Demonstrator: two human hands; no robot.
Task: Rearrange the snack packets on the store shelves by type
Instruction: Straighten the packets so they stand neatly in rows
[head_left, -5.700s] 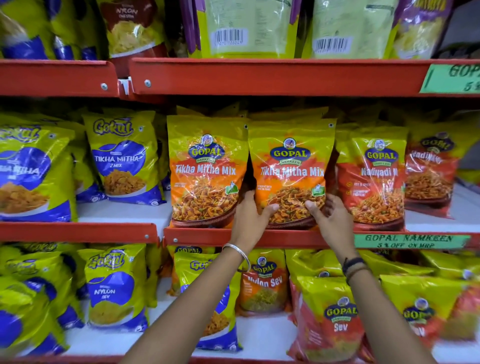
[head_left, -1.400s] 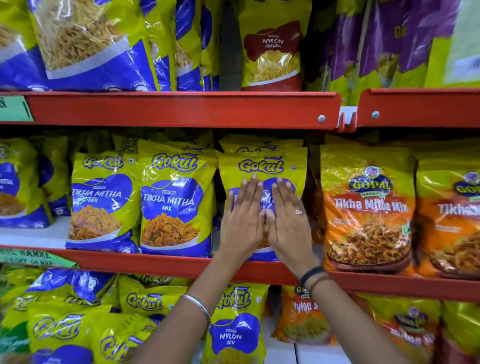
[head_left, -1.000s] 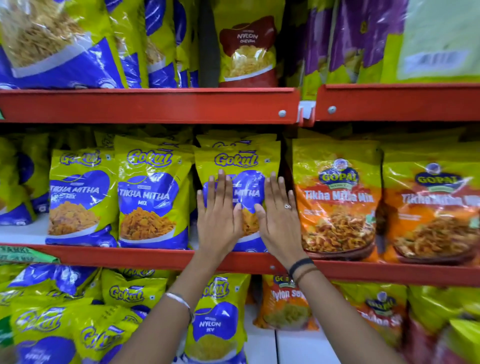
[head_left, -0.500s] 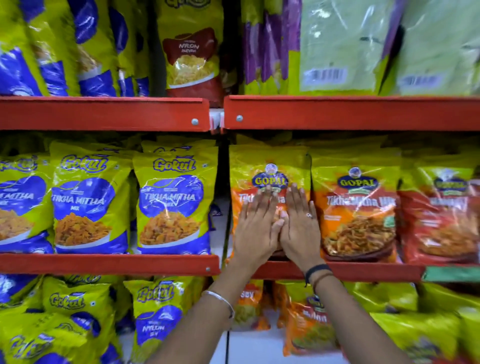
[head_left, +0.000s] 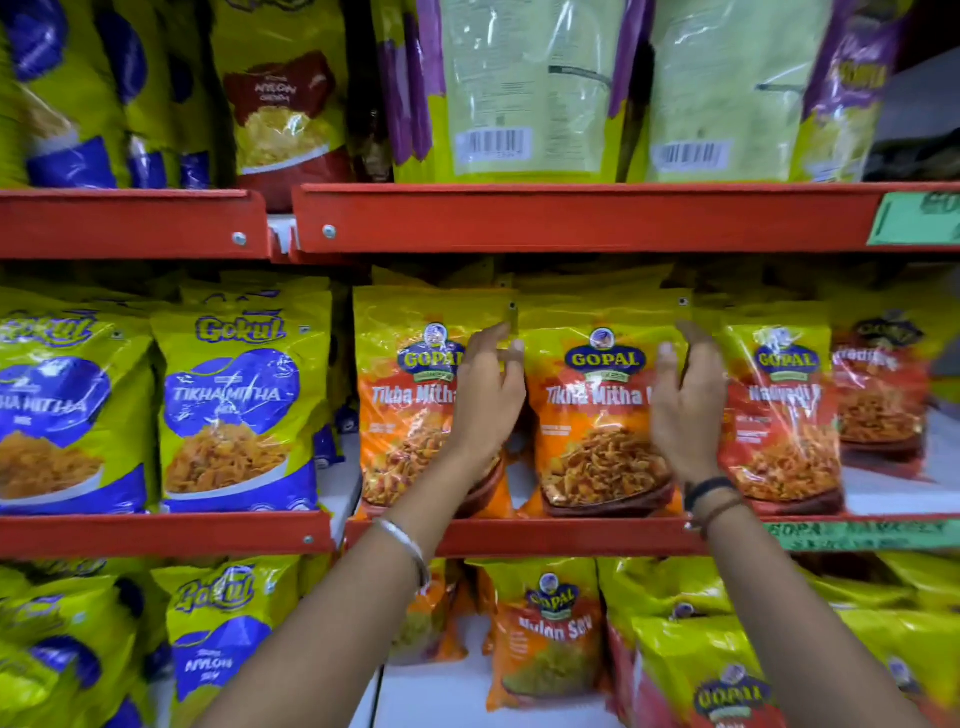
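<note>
Orange-and-yellow Gopal Tikha Mitha Mix packet (head_left: 597, 410) stands upright on middle red shelf (head_left: 561, 535), right bay, between both hands. Left hand (head_left: 488, 395) at packet's left edge, fingers (head_left: 511, 358) loosely curled, released, not gripping; hand overlaps second Tikha Mitha Mix packet (head_left: 405, 400) standing just beside on the left. Right hand (head_left: 685, 400) at packet's right edge, palm turned inward, fingers extended and released; contact with the packet edge cannot be told, some motion blur. Silver bangle (head_left: 410, 545) on left wrist, dark bands (head_left: 711, 499) on right wrist.

Red-and-yellow Nadiyadi Mix packet (head_left: 784, 410) upright just right of the right hand, another red packet (head_left: 883, 389) further right, blurred. Left bay of same shelf level: blue-and-yellow Gokul Tikha Mitha Mix packet (head_left: 234, 410) upright, another Gokul packet (head_left: 57, 415) beside it at frame edge. Gokul and Gopal groups split at the shelf joint.

Upper shelf (head_left: 571, 218): purple-green packets (head_left: 498, 88) with backs and barcodes facing out, maroon Nylon packet (head_left: 285, 109) left of them, blue-yellow packets far left. Green price tag (head_left: 914, 218) on upper shelf edge, right. Lower shelf: Gopal Nylon Sev packet (head_left: 550, 634) centre, Gokul Nylon Sev packet (head_left: 218, 639) left, yellow-red Gopal packet (head_left: 717, 680) lower right.
</note>
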